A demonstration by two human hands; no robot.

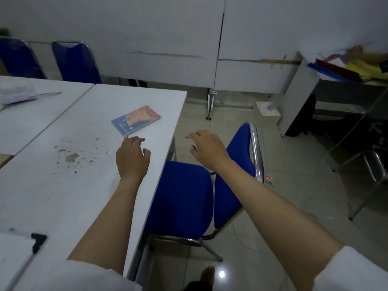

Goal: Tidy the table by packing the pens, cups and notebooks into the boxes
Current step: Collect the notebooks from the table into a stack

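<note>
Both empty: left hand [132, 158] spread open over the table [63, 185], just short of the notebook [136, 120] lying near the far right edge; right hand [206, 149] loosely open above the blue chair [184, 198]. Probably reaching for the notebook; next, needs closing fingers on its near edge. No boxes in view.

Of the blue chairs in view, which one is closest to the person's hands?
The blue chair at the near table's right edge, directly below the right hand. The other two blue chairs stand far off against the back wall.

Blue chair [184, 198] tucked beside white table [63, 185]; two more blue chairs [75, 61] along the wall
</note>
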